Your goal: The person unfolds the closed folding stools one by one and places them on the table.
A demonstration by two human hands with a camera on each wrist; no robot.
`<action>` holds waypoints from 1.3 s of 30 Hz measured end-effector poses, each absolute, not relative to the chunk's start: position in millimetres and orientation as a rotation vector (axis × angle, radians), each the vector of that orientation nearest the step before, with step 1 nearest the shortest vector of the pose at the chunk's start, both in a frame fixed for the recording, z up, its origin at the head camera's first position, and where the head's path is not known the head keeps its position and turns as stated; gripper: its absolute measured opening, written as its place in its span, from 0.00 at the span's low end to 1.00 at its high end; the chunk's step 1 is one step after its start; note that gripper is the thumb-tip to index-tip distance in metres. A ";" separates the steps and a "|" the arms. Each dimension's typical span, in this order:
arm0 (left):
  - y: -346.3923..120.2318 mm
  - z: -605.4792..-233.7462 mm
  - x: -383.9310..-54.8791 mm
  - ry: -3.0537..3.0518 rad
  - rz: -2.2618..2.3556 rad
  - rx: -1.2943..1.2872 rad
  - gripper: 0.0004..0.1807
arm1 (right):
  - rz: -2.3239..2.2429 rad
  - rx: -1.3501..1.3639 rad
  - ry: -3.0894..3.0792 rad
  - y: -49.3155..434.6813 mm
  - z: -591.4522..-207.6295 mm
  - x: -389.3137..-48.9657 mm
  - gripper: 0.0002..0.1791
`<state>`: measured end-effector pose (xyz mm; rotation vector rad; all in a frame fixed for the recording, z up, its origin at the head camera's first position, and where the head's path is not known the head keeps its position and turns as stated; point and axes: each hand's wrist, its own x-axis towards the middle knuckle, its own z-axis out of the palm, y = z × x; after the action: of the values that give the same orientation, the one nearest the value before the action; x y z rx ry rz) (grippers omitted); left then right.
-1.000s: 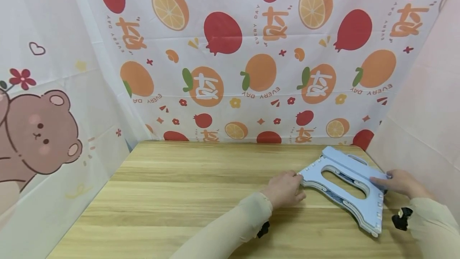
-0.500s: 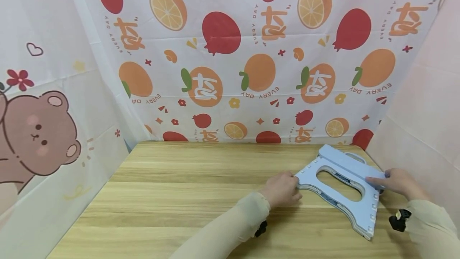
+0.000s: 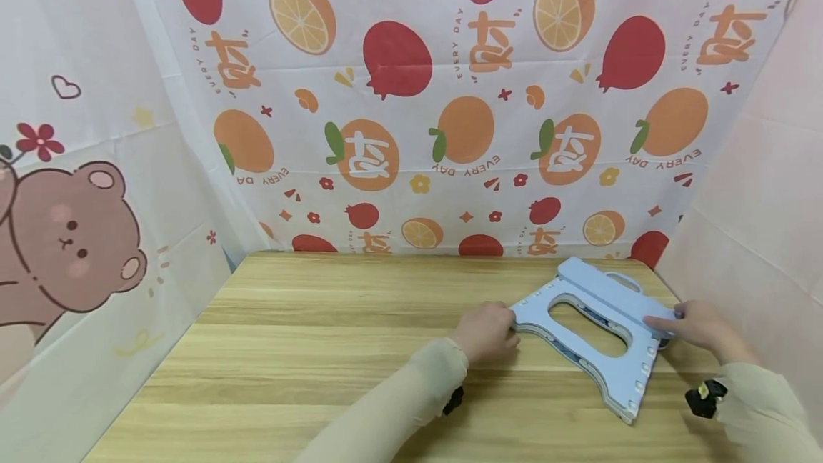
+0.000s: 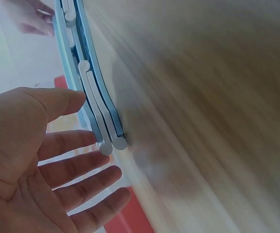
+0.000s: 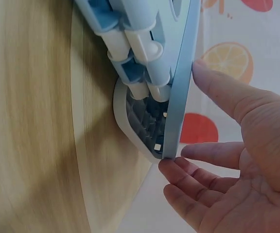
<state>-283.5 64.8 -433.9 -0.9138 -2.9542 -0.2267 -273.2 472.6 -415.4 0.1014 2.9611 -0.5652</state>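
Note:
A light blue folding step stool (image 3: 616,297), folded flat, lies tilted on the right side of the table. It has a long oval opening and a small carry handle at its far edge. My left hand (image 3: 486,331) pinches the stool's left corner; in the left wrist view the thumb and index finger meet its layered edge (image 4: 101,104), the other fingers spread loosely. At the opposite end, my right hand (image 3: 701,327) holds the right corner, thumb on the upper face. Seen from the right wrist, those fingertips (image 5: 171,167) sit at the stool's end, below its hinge tubes (image 5: 140,46).
The wooden table (image 3: 334,320) reaches back to a fruit-printed cloth (image 3: 411,134). A bear-printed cloth (image 3: 71,234) hangs at the left, and a pale cloth (image 3: 765,213) closes off the right side.
Both hands have moved left together with the stool, sliding it a little toward the middle of the table. Their hold on its two corners looks the same.

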 end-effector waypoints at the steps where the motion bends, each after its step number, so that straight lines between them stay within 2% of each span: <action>1: 62.2 -434.3 -284.8 -2.954 -0.230 -0.912 0.12 | -0.570 0.091 2.965 470.1 -415.6 -273.0 0.47; 10: 30.8 -432.4 -297.1 -2.936 -0.339 -0.875 0.15 | -0.522 0.032 3.024 439.3 -413.4 -270.8 0.47; 17: 4.9 -432.2 -306.5 -2.957 -0.401 -0.795 0.12 | -0.518 -0.031 3.088 411.5 -411.1 -267.0 0.37; 22: -13.8 -428.5 -308.6 -2.940 -0.413 -0.789 0.11 | -0.533 -0.079 3.076 391.7 -410.6 -265.4 0.41; 31: -47.5 -427.5 -313.6 -2.892 -0.453 -0.732 0.22 | -0.585 -0.133 3.065 357.3 -412.0 -265.1 0.39; 34: -57.4 -428.0 -315.3 -2.887 -0.437 -0.710 0.24 | -0.606 -0.147 3.055 345.9 -412.7 -264.2 0.37; 39: -72.7 -427.9 -317.5 -2.895 -0.419 -0.669 0.20 | -0.652 -0.151 3.042 326.5 -410.5 -260.9 0.26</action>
<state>-317.5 -72.7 -427.9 -0.6690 -2.8954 -0.4189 -260.9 326.5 -410.5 -0.1510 3.0420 -0.6523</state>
